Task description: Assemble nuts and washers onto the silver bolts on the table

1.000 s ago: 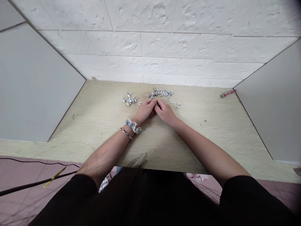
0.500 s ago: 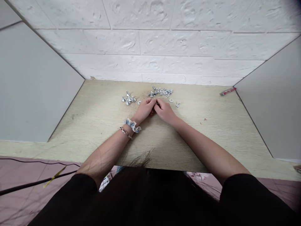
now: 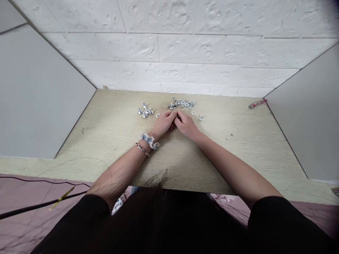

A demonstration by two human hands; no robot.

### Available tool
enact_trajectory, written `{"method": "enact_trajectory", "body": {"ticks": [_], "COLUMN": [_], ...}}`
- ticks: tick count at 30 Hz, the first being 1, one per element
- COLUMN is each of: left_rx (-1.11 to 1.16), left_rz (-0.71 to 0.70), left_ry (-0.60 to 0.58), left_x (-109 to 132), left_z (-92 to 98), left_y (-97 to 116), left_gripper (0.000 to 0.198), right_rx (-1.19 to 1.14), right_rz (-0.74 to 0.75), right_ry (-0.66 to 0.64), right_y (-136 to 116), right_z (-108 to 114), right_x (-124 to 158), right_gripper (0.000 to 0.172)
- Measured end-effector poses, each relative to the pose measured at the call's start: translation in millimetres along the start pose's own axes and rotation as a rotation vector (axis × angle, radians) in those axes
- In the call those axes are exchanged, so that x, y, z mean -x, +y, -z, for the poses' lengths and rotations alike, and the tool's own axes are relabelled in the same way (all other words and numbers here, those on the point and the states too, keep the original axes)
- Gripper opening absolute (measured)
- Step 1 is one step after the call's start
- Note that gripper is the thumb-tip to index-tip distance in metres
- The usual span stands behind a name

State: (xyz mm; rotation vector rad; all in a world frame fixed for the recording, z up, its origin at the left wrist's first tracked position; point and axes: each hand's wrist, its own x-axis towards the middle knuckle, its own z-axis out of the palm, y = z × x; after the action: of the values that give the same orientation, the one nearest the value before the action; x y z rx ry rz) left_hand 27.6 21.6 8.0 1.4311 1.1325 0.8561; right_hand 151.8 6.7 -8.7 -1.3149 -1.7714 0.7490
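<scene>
My left hand (image 3: 164,121) and my right hand (image 3: 186,125) meet over the middle of the board, fingers closed and thumbs close together. A small dark bit shows between the fingertips, too hidden to name. Just beyond them lies a loose pile of silver bolts, nuts and washers (image 3: 186,104). To the left, several bolts (image 3: 144,114) stand on their heads in a cluster. One flat washer (image 3: 157,115) sits partly behind my left hand. Right of my hands are another washer (image 3: 193,113) and a single bolt (image 3: 200,118).
A red-and-silver utility knife (image 3: 257,103) lies at the back right of the wooden board (image 3: 249,141). A white brick-patterned wall (image 3: 182,49) closes off the back, with grey panels (image 3: 47,91) on both sides. Below left runs a black cable (image 3: 42,208) with a yellow tie.
The whole view has shifted very slightly. My hands stay together in the same place, with only a small movement of the fingers.
</scene>
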Motion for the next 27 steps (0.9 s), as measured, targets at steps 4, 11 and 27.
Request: {"method": "enact_trajectory", "body": {"ticks": [4, 11, 27], "left_rx": [-0.006, 0.005, 0.005], "left_rz": [-0.001, 0.007, 0.011], "left_ry": [-0.002, -0.005, 0.003], "left_x": [0.1, -0.4, 1.8], "left_z": [0.0, -0.2, -1.6], "left_y": [0.6, -0.5, 4.2], "left_gripper": [0.032, 0.032, 0.033], "right_rx": [0.005, 0.008, 0.014], "right_rz": [-0.004, 0.006, -0.013], "right_ry": [0.002, 0.003, 0.003], "right_y": [0.2, 1.0, 1.9], "right_z": [-0.1, -0.3, -0.4], "right_x": [-0.1, -0.4, -0.7], "right_gripper": [0.012, 0.012, 0.011]}}
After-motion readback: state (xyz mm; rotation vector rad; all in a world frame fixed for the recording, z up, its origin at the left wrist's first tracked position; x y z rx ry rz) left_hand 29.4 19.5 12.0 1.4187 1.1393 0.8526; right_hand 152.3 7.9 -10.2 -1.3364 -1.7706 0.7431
